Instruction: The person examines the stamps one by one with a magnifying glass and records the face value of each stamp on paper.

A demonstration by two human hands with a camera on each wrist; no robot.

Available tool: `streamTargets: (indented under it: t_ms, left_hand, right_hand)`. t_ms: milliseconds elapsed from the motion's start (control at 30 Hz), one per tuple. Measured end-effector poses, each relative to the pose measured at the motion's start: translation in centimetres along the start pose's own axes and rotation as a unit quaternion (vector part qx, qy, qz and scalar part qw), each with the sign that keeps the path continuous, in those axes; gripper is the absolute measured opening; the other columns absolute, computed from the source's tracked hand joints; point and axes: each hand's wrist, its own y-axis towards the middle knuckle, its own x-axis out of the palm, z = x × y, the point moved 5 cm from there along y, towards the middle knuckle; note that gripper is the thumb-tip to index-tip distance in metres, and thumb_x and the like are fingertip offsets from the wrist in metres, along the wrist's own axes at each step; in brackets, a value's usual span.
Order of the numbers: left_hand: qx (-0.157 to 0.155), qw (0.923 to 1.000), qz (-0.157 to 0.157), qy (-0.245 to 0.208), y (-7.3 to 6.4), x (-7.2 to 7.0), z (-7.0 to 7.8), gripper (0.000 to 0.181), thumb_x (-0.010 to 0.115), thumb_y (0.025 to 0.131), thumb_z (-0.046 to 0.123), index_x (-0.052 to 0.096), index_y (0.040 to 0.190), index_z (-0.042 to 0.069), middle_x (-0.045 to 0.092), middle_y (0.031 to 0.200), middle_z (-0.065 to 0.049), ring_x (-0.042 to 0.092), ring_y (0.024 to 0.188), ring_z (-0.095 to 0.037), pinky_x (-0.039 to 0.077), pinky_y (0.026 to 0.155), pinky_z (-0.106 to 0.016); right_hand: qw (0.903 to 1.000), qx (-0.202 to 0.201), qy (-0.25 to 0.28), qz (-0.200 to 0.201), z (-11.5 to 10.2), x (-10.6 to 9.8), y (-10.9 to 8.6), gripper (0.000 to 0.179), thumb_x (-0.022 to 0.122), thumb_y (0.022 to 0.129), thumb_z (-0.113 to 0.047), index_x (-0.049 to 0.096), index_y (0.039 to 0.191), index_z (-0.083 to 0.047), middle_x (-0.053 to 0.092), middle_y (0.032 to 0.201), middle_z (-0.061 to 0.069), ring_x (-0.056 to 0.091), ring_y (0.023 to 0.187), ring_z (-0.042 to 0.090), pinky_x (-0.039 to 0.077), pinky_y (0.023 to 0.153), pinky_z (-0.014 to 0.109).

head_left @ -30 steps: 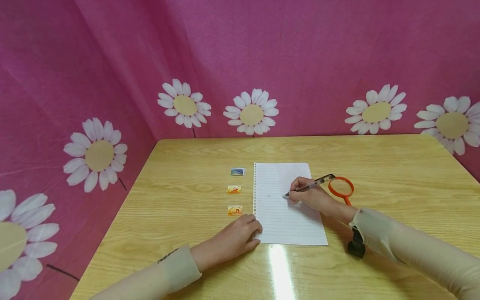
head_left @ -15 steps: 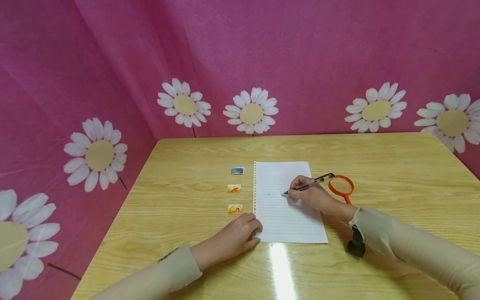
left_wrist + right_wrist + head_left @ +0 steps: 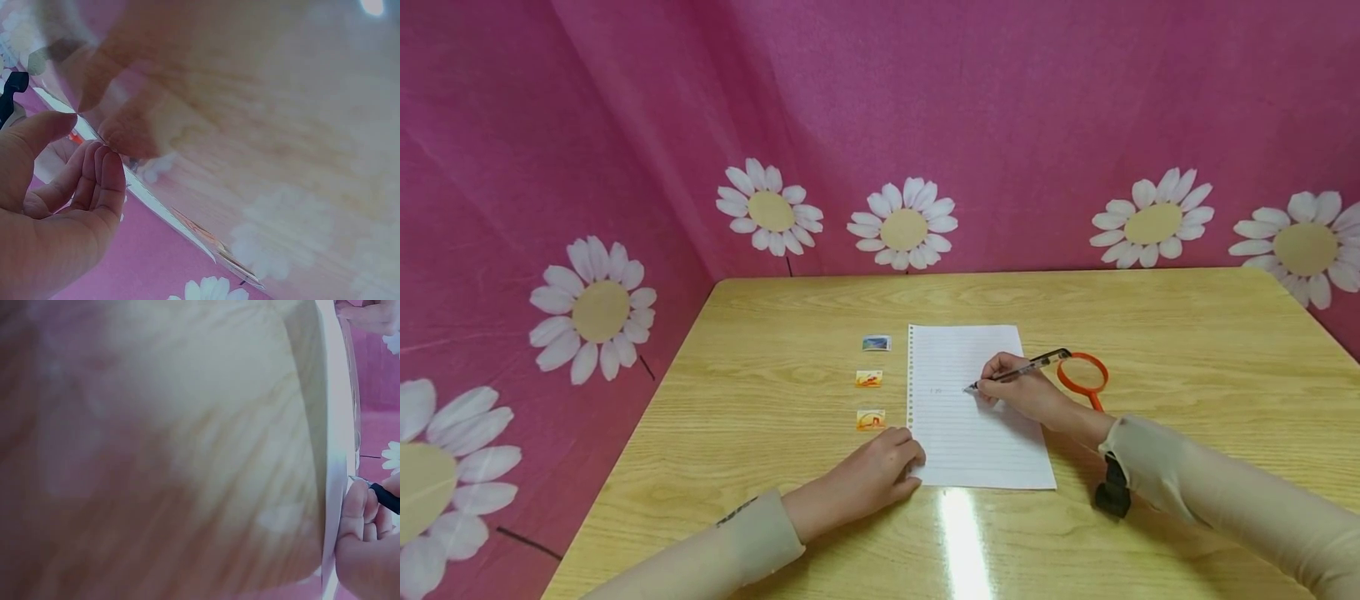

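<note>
Pen (image 3: 1047, 359) is pinched between thumb and fingers of the right hand (image 3: 1026, 393), its tip directed at the lined sheet (image 3: 977, 458); contact of tip with paper cannot be confirmed. Nothing is seen grasped by the left hand (image 3: 876, 471): its fingers are loosely bent and rested at the sheet's near left corner. The sheet is thus placed between the hands, its punched edge beside the left fingers. Beyond the left knuckles, three small picture cards are set in a column: a near orange one (image 3: 871, 420), a middle orange one (image 3: 868, 379) and a far blue one (image 3: 877, 343). A red magnifying glass (image 3: 1084, 375) is laid just right of the right hand, on the table (image 3: 775, 375). Risks, as judged: the sheet could be skewed if left-hand pressure were slackened; fresh ink could be smeared if the right hand were dragged over it; the magnifying glass could be nudged by an outward swing of the right wrist; the near card could be displaced by the left knuckles. Writing: faint marks (image 3: 936, 391) are noted left of the pen tip, not legible; card print is too small to be read; no brand could be made out on the pen
</note>
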Motion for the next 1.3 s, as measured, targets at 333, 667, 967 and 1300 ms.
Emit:
streamTargets:
  t_ms: [333, 667, 967, 1300]
  left_hand:
    - [0.004, 1.0000, 0.002, 0.000, -0.14, 0.08, 0.04, 0.015, 0.071, 0.090, 0.019, 0.066, 0.098, 0.007, 0.061, 0.094, -0.001, 0.047, 0.080, -0.006, 0.044, 0.070, -0.013]
    - [0.005, 0.9999, 0.010, 0.003, -0.12, -0.11, 0.15, 0.015, 0.071, 0.089, 0.019, 0.066, 0.097, 0.008, 0.061, 0.095, -0.001, 0.047, 0.081, -0.007, 0.044, 0.070, -0.013]
    - [0.007, 0.9999, 0.013, 0.001, -0.06, -0.14, 0.15, 0.015, 0.071, 0.089, 0.019, 0.065, 0.097, 0.007, 0.061, 0.095, -0.001, 0.048, 0.081, -0.008, 0.044, 0.070, -0.014]
    - [0.008, 0.9999, 0.012, 0.001, -0.07, -0.04, 0.08, 0.015, 0.071, 0.090, 0.019, 0.065, 0.098, 0.008, 0.060, 0.095, -0.001, 0.047, 0.081, -0.007, 0.045, 0.071, -0.014]
  right_hand:
    - [0.9995, -0.004, 0.029, 0.011, 0.55, -0.38, -0.22, 0.017, 0.062, 0.090, -0.005, 0.052, 0.096, 0.008, 0.061, 0.075, -0.005, 0.059, 0.067, 0.005, 0.050, 0.065, 0.021]
    - [1.0000, -0.002, 0.006, 0.002, 0.46, -0.44, -0.04, 0.022, 0.066, 0.089, -0.008, 0.054, 0.097, 0.008, 0.060, 0.075, -0.002, 0.057, 0.067, 0.005, 0.046, 0.064, 0.021]
    - [0.9999, -0.010, 0.010, -0.003, 0.25, -0.34, -0.12, 0.021, 0.065, 0.090, -0.007, 0.053, 0.097, 0.008, 0.060, 0.076, -0.001, 0.058, 0.068, 0.005, 0.047, 0.064, 0.021]
    - [0.9998, -0.017, -0.005, 0.009, 0.00, -0.19, -0.32, 0.016, 0.062, 0.089, -0.005, 0.052, 0.094, 0.005, 0.062, 0.077, 0.000, 0.059, 0.068, 0.006, 0.046, 0.062, 0.021]
